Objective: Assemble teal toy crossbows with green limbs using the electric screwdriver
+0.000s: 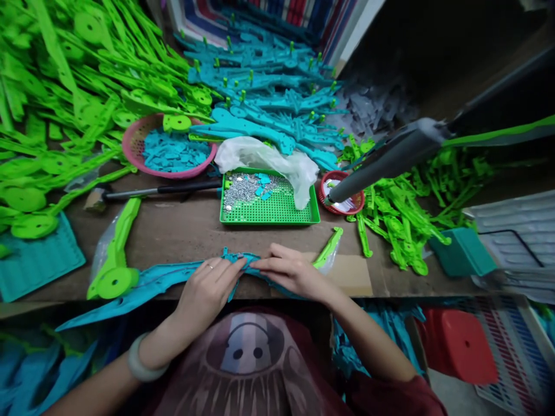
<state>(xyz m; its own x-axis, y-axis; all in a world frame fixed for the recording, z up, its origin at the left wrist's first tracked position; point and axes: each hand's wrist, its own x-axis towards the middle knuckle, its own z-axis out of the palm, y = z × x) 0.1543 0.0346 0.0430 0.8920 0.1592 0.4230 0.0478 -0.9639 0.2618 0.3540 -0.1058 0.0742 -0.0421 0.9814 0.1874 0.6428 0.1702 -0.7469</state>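
While the left hand [208, 286] and the right hand [295, 271] nearly meet at the front edge of the table [182, 231], a long blue part [173, 276] lies under their bent fingers, both hands gripping it. Its tapered end reaches out to the left of the left hand, beside a large green piece [116, 282]. Just beyond the right hand rests a smaller green piece [332, 245]. Ahead of both hands sits a green tray [288, 209], and ahead of the left hand, a hammer [182, 188].
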